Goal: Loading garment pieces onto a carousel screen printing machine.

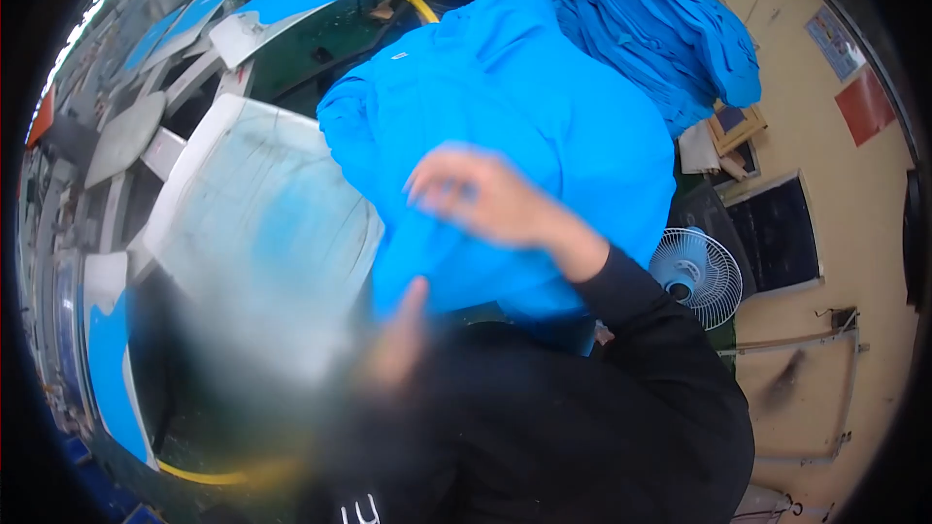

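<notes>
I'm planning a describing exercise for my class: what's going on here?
A person in a black top has their right hand, fingers bent, over a blue cloth heap; contact is unclear. The left hand, blurred, is at the heap's near edge. On the left is a pale, blue-smudged board; beyond the heap lies a stack of blue cloth.

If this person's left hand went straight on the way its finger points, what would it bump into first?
Probably the bright blue fabric, which lies just beyond the fingertip of the left hand. The hand is blurred, so whether it already touches the fabric is unclear.
</notes>
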Demonstrator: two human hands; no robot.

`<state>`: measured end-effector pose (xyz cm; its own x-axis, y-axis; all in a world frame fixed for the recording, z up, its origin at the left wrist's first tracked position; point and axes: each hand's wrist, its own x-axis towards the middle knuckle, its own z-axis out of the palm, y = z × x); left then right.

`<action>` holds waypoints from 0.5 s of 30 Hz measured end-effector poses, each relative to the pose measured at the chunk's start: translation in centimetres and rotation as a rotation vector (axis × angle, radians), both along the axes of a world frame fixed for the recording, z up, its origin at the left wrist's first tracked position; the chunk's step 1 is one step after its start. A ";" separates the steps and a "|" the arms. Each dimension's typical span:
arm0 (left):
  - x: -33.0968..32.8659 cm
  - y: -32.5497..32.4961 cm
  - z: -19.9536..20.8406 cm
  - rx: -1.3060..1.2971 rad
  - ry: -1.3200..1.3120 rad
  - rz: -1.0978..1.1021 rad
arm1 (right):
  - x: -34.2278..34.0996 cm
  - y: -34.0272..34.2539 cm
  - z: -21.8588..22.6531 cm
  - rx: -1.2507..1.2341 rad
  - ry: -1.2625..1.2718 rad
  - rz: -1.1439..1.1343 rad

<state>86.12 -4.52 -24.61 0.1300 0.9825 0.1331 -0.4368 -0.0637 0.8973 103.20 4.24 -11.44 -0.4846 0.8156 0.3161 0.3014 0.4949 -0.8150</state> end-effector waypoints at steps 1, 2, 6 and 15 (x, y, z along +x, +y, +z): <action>-0.9 0.0 1.0 -0.296 -0.153 0.095 | 2.5 2.7 -0.9 0.144 -0.108 -0.247; -1.0 0.5 1.1 -0.597 -0.313 0.159 | 7.3 5.7 -3.3 0.436 -0.376 -0.568; -3.7 0.4 1.3 -0.587 -0.209 0.108 | 17.3 9.6 -8.2 0.010 -0.834 -1.156; -19.3 -3.3 9.1 -0.111 -0.085 0.796 | 4.2 7.4 -2.2 -0.278 0.184 -0.495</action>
<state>66.82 -7.87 -15.47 -0.6203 0.7844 0.0074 -0.3653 -0.2972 0.8822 107.39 11.66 -13.65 0.0170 0.9948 0.1009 0.2829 0.0920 -0.9547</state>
